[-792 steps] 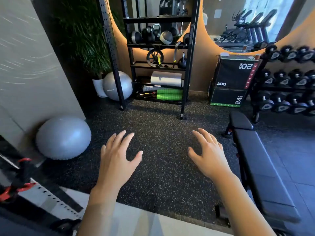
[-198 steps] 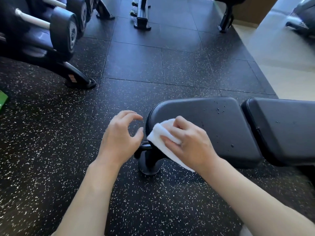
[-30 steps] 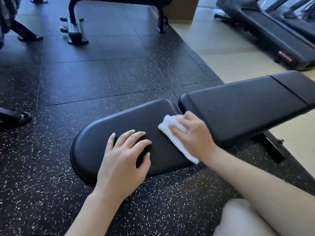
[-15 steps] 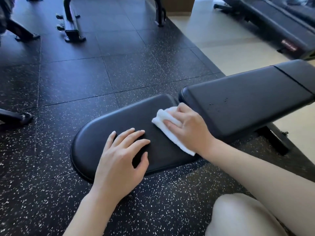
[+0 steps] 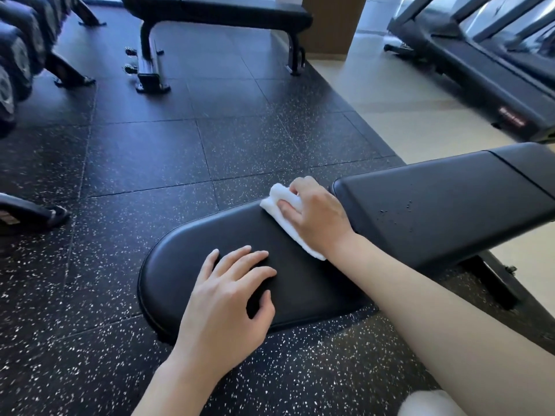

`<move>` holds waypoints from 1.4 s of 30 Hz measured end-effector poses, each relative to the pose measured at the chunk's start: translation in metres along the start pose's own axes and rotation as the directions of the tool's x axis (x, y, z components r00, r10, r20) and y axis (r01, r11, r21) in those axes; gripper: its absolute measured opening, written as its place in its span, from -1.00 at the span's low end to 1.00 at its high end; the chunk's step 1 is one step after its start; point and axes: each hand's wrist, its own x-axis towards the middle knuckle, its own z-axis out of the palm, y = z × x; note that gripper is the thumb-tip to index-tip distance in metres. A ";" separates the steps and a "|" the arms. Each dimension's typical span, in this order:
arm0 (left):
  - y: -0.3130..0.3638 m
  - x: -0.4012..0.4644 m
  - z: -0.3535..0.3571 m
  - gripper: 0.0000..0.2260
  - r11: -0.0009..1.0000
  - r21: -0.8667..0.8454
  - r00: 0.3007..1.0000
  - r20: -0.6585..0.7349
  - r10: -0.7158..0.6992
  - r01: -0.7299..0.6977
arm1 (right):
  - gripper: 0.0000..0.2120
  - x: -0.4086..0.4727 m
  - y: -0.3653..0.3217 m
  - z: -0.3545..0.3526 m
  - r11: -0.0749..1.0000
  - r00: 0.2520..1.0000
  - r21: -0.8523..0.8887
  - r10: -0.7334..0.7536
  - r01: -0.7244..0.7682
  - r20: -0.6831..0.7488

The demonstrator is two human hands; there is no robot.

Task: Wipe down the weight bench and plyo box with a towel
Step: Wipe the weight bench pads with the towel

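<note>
The black weight bench lies across the lower right of the head view, with a rounded seat pad (image 5: 192,259) and a longer back pad (image 5: 435,205) speckled with a few droplets. My right hand (image 5: 318,217) grips a folded white towel (image 5: 280,202) and presses it on the far edge of the seat pad, close to the gap between the two pads. My left hand (image 5: 228,298) rests flat on the near part of the seat pad with its fingers spread. The plyo box is out of view.
A second black bench (image 5: 216,13) stands at the back on the speckled rubber floor (image 5: 150,151). A dumbbell rack (image 5: 18,61) fills the upper left. A treadmill (image 5: 480,70) sits on the pale floor at the upper right. My knee (image 5: 426,403) shows at the bottom right.
My right hand has slid the towel away from me, from the middle of the seat pad to its far edge. My left hand has stayed pressed on the pad.
</note>
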 end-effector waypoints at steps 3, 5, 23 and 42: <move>-0.007 -0.001 -0.008 -0.73 0.999 -0.043 0.999 0.032 0.009 -0.008 | -0.73 -0.034 -0.008 -0.012 0.999 0.999 -0.018 -0.048 0.049 0.017; -0.016 -0.002 -0.015 -0.74 0.999 -0.045 1.000 0.022 0.003 -0.002 | -0.69 -0.067 -0.018 -0.024 0.991 0.991 -0.039 -0.122 0.125 0.056; -0.026 -0.004 -0.025 -0.88 0.988 -0.153 0.985 -0.166 -0.043 0.017 | -0.47 -0.022 -0.042 0.006 0.978 0.998 -0.204 -0.045 0.052 0.040; -0.043 -0.010 -0.034 -0.87 0.991 -0.132 0.979 -0.201 -0.029 0.003 | -0.66 -0.046 -0.070 0.004 0.976 0.978 -0.082 -0.195 0.201 0.074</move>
